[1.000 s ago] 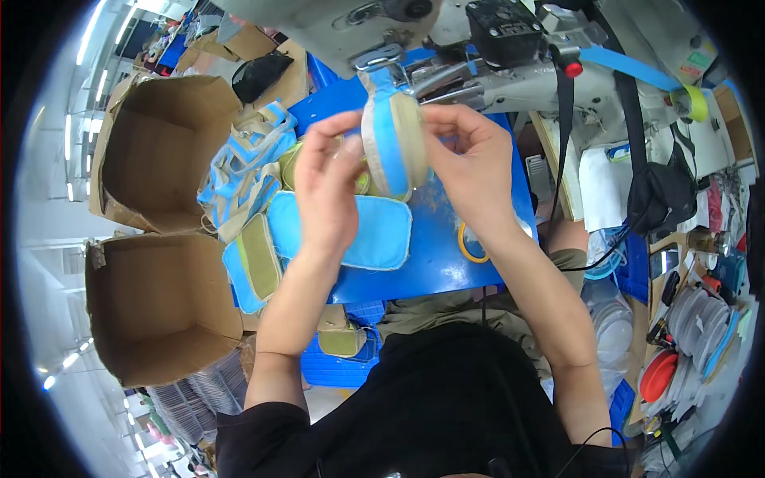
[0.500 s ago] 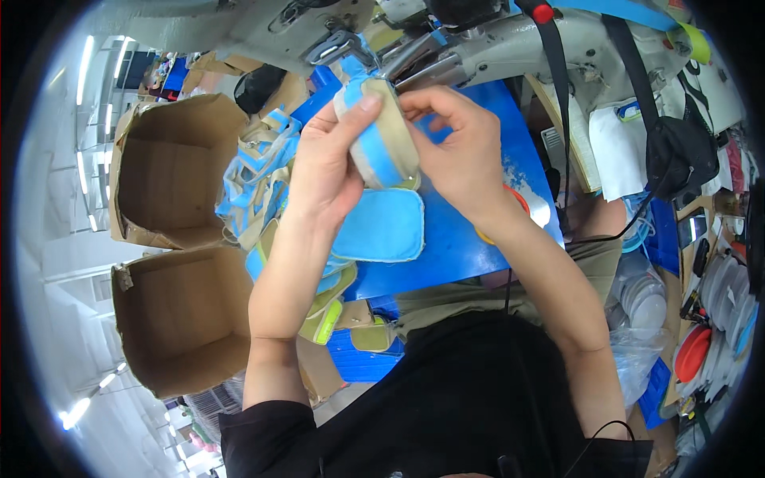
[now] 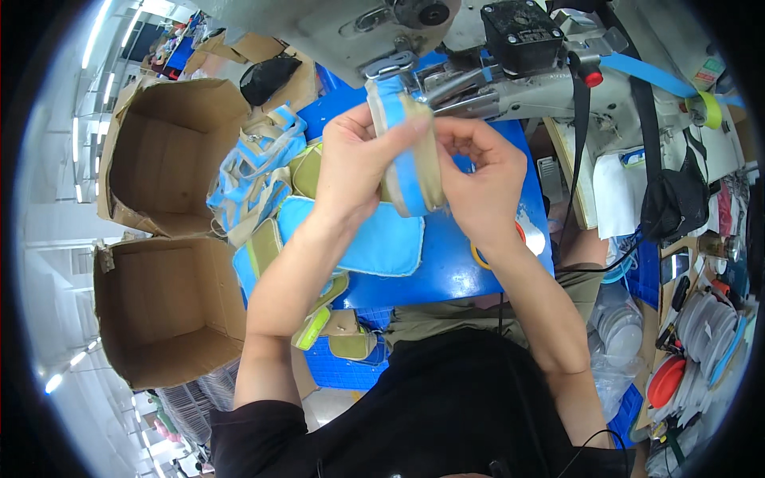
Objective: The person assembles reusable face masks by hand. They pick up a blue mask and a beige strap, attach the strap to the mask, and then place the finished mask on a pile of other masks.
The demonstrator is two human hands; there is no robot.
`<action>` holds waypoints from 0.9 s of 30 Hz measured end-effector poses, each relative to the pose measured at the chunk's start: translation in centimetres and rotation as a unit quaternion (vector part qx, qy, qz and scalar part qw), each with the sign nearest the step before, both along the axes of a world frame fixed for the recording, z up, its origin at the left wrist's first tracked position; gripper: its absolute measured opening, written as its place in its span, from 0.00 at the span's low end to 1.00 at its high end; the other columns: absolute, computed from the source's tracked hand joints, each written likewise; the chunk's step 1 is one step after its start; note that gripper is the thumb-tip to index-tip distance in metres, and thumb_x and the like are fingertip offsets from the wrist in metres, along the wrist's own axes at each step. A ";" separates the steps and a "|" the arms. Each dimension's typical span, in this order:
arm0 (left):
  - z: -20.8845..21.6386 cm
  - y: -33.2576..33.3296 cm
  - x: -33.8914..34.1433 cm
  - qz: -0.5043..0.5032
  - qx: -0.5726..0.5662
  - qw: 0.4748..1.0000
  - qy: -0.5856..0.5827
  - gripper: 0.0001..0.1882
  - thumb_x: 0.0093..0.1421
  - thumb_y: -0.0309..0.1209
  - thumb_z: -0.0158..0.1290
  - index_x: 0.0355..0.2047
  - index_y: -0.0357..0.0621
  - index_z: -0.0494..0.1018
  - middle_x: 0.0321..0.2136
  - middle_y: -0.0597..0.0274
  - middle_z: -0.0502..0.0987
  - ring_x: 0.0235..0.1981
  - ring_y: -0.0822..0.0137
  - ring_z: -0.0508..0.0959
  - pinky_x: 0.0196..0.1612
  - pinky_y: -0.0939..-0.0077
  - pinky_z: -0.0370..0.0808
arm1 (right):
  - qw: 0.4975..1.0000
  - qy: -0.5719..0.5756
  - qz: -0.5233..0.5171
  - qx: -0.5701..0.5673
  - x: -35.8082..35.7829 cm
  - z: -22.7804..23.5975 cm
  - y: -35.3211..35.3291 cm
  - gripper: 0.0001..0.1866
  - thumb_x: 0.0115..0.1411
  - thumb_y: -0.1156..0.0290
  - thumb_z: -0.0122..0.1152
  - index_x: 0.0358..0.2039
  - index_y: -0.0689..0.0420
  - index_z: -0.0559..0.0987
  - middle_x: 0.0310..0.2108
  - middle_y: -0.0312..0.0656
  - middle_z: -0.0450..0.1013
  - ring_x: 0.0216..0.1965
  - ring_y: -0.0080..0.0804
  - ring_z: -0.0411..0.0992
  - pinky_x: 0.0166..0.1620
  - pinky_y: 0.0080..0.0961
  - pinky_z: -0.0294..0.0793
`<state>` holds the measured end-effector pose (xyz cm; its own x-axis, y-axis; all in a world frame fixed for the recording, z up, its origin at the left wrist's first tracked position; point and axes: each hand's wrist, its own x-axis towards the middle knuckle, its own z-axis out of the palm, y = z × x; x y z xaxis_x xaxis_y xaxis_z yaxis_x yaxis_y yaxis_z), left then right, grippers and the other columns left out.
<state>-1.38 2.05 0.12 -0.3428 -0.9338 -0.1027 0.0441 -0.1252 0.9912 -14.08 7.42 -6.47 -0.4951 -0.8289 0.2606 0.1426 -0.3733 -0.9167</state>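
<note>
My left hand (image 3: 349, 163) is closed on a beige fabric pouch piece with a blue stripe (image 3: 409, 171), its thumb across the band. At the piece's right edge, my right hand (image 3: 488, 179) has curled fingers pinching it; the fingertips are partly hidden. The upper end of the piece reaches up to the presser foot area of a sewing machine (image 3: 327, 36). Just below the hands lies a light blue padded panel (image 3: 386, 245) on the blue table (image 3: 458, 275). Left of my left hand is a heap of blue and beige strips (image 3: 247, 183).
Two open cardboard boxes (image 3: 155, 171) (image 3: 159, 307) stand at the left. Scissors with orange handles (image 3: 480, 256) lie partly behind my right forearm. A black pouch (image 3: 676, 195) hangs at the right, above stacked clear plastic discs (image 3: 705, 323). Blue tape (image 3: 649, 76) runs over the machine.
The piece has turned more edge-on, showing less of its beige face. Both hands, still holding it, have shifted right and slightly down in view; the whole view has shifted too.
</note>
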 end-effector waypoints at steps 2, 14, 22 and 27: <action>0.2 -0.5 0.0 -0.002 0.011 1.000 -0.001 0.12 0.58 0.26 0.68 0.41 0.36 0.80 0.35 0.62 0.84 0.33 0.76 0.82 0.38 0.78 0.80 | 1.000 -0.024 0.006 0.009 0.1 0.6 -0.1 0.08 0.55 0.81 0.71 0.37 0.61 0.85 0.31 0.39 0.82 0.32 0.22 0.80 0.39 0.20 0.78; -0.2 -0.9 1.0 -0.032 -0.056 0.998 0.000 0.20 0.57 0.21 0.67 0.49 0.36 0.75 0.40 0.57 0.84 0.39 0.72 0.83 0.48 0.75 0.80 | 0.991 0.112 -0.056 -0.045 0.0 -0.7 0.0 0.09 0.53 0.79 0.71 0.35 0.58 0.83 0.29 0.39 0.79 0.30 0.27 0.79 0.35 0.23 0.77; -0.5 -0.7 0.1 -0.027 -0.111 0.993 0.005 0.20 0.55 0.21 0.69 0.46 0.38 0.75 0.38 0.61 0.84 0.35 0.75 0.83 0.42 0.79 0.80 | 0.992 0.109 -0.046 -0.033 0.3 -1.6 0.0 0.08 0.53 0.79 0.70 0.35 0.58 0.83 0.29 0.38 0.79 0.30 0.26 0.79 0.36 0.23 0.77; 0.0 -1.1 0.0 -0.021 -0.108 0.993 -0.036 0.21 0.54 0.23 0.70 0.47 0.38 0.75 0.37 0.62 0.84 0.35 0.76 0.82 0.41 0.79 0.80 | 0.999 -0.012 0.032 0.004 -0.1 -0.5 0.3 0.07 0.57 0.79 0.69 0.37 0.60 0.83 0.30 0.35 0.79 0.32 0.19 0.77 0.37 0.19 0.77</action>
